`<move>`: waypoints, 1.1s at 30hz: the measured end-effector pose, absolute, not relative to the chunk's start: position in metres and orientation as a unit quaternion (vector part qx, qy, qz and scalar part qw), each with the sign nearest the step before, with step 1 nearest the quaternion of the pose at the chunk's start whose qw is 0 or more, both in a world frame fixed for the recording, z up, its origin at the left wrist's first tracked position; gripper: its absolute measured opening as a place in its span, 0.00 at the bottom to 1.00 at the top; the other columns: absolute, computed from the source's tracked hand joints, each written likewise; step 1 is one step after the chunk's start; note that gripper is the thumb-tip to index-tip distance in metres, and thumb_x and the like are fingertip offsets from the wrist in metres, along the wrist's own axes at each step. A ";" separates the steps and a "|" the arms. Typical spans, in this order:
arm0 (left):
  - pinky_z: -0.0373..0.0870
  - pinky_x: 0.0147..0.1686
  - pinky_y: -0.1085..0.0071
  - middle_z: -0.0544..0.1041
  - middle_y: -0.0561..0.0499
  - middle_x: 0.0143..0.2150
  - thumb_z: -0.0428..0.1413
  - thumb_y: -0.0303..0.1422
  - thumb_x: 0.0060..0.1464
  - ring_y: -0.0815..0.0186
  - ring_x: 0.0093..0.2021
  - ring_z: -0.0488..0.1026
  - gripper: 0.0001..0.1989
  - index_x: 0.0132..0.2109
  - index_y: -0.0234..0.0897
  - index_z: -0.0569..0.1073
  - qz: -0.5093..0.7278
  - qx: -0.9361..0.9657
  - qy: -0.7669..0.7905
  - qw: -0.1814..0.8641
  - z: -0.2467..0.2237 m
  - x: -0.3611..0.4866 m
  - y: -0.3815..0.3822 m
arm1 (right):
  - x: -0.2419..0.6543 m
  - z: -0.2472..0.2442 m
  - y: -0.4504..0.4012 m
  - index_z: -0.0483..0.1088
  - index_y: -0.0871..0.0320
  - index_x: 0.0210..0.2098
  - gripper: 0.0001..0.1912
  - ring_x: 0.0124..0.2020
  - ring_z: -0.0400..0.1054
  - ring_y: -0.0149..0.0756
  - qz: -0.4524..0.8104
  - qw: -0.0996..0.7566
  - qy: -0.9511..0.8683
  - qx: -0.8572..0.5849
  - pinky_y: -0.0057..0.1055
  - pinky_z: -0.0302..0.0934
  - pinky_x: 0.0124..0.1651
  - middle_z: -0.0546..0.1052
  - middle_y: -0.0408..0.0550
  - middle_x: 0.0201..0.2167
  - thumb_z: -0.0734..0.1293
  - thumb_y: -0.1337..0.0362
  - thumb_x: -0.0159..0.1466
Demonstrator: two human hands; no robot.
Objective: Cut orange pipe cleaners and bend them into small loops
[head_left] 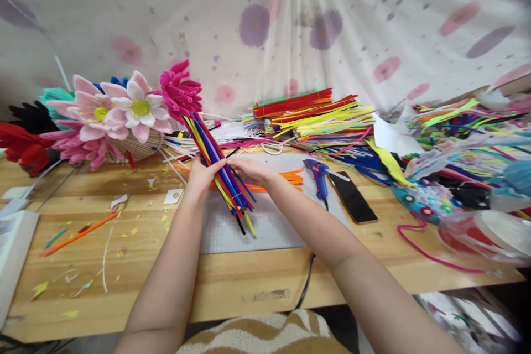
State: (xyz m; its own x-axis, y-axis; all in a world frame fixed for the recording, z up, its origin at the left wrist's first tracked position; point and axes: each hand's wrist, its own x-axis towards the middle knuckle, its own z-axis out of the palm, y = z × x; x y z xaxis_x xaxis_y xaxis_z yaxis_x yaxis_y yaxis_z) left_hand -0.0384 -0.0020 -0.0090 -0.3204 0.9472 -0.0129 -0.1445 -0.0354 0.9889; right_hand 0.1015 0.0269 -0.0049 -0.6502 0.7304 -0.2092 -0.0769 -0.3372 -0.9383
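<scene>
A bundle of many-coloured pipe cleaners (pixel 213 150) slants over a grey mat (pixel 269 227), with its upper end in front of a magenta fuzzy flower (pixel 181 90). My left hand (pixel 202 172) is wrapped round the bundle's left side, its thumb lying across the front. From the right, my right hand (pixel 249 170) holds the same bundle, fingers partly hidden behind it. Orange pipe cleaners (pixel 292 178) lie on the mat behind my right hand.
A blue glue gun (pixel 318 177) and a black phone (pixel 352 197) lie right of my hands. Pink and white fuzzy flowers (pixel 141 108) stand at the left. Pipe cleaner piles (pixel 332 121) line the back. A plastic tub (pixel 489 235) sits at the right.
</scene>
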 end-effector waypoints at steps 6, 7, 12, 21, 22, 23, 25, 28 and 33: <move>0.70 0.35 0.68 0.75 0.50 0.32 0.65 0.36 0.31 0.65 0.31 0.72 0.22 0.37 0.34 0.70 0.617 0.377 0.582 0.372 -0.009 -0.034 0.002 | 0.101 -0.007 0.028 0.65 0.56 0.44 0.23 0.32 0.68 0.27 0.749 0.249 -0.549 -0.275 0.24 0.64 0.38 0.74 0.40 0.35 0.66 0.74 0.47; 0.70 0.35 0.68 0.75 0.50 0.32 0.65 0.36 0.32 0.66 0.31 0.72 0.23 0.38 0.34 0.70 0.617 0.377 0.577 0.380 -0.009 -0.035 0.002 | 0.101 -0.007 0.028 0.65 0.57 0.43 0.24 0.30 0.68 0.27 0.746 0.256 -0.550 -0.276 0.24 0.64 0.37 0.74 0.40 0.34 0.64 0.76 0.46; 0.71 0.32 0.68 0.76 0.51 0.33 0.64 0.29 0.31 0.65 0.30 0.73 0.23 0.39 0.35 0.70 0.592 0.368 0.491 0.522 -0.006 -0.044 -0.008 | 0.101 -0.007 0.029 0.65 0.59 0.42 0.27 0.23 0.66 0.27 0.733 0.295 -0.512 -0.338 0.24 0.63 0.30 0.73 0.39 0.26 0.58 0.77 0.42; 0.68 0.21 0.71 0.76 0.52 0.27 0.58 0.24 0.31 0.67 0.21 0.71 0.16 0.34 0.34 0.71 0.544 0.357 0.453 0.609 -0.006 -0.061 -0.014 | 0.111 0.002 0.031 0.67 0.57 0.40 0.25 0.24 0.64 0.27 0.706 0.280 -0.539 -0.364 0.21 0.61 0.31 0.72 0.37 0.24 0.58 0.76 0.42; 0.68 0.20 0.71 0.76 0.52 0.27 0.58 0.24 0.31 0.67 0.21 0.71 0.17 0.35 0.34 0.71 0.543 0.356 0.455 0.609 -0.007 -0.060 -0.014 | 0.110 0.002 0.031 0.67 0.57 0.40 0.26 0.24 0.64 0.27 0.707 0.281 -0.540 -0.361 0.21 0.61 0.30 0.72 0.37 0.25 0.58 0.76 0.42; 0.68 0.21 0.71 0.77 0.51 0.28 0.58 0.24 0.31 0.66 0.22 0.72 0.17 0.35 0.34 0.71 0.544 0.356 0.454 0.610 -0.007 -0.060 -0.014 | 0.110 0.001 0.031 0.67 0.57 0.41 0.26 0.24 0.64 0.27 0.709 0.282 -0.538 -0.357 0.21 0.61 0.30 0.72 0.37 0.25 0.58 0.76 0.42; 0.70 0.25 0.70 0.77 0.50 0.30 0.59 0.25 0.32 0.65 0.26 0.73 0.17 0.36 0.33 0.72 0.552 0.355 0.446 0.609 -0.006 -0.059 -0.015 | 0.110 -0.001 0.031 0.66 0.56 0.42 0.27 0.25 0.65 0.27 0.718 0.281 -0.531 -0.352 0.22 0.61 0.29 0.73 0.37 0.26 0.58 0.76 0.43; 0.71 0.32 0.68 0.78 0.49 0.33 0.60 0.26 0.33 0.63 0.30 0.74 0.16 0.35 0.34 0.73 0.566 0.359 0.422 0.611 -0.003 -0.058 -0.018 | 0.111 -0.002 0.031 0.66 0.56 0.43 0.26 0.25 0.67 0.28 0.731 0.270 -0.520 -0.350 0.24 0.63 0.32 0.74 0.37 0.27 0.58 0.76 0.45; 0.71 0.37 0.66 0.77 0.49 0.36 0.64 0.31 0.34 0.63 0.35 0.74 0.19 0.39 0.37 0.72 0.586 0.382 0.408 0.587 -0.006 -0.054 -0.014 | 0.105 0.011 0.020 0.65 0.57 0.43 0.17 0.29 0.69 0.29 0.750 0.268 -0.522 -0.305 0.28 0.65 0.39 0.74 0.42 0.32 0.64 0.68 0.53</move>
State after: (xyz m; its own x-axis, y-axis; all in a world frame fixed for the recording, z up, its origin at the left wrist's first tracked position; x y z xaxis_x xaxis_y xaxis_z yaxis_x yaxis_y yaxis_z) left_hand -0.0536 -0.0136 -0.0056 -0.0191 0.9993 -0.0306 -0.3757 0.0212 0.9265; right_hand 0.1046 0.0203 0.0113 -0.6697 0.7210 -0.1779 -0.0831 -0.3108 -0.9468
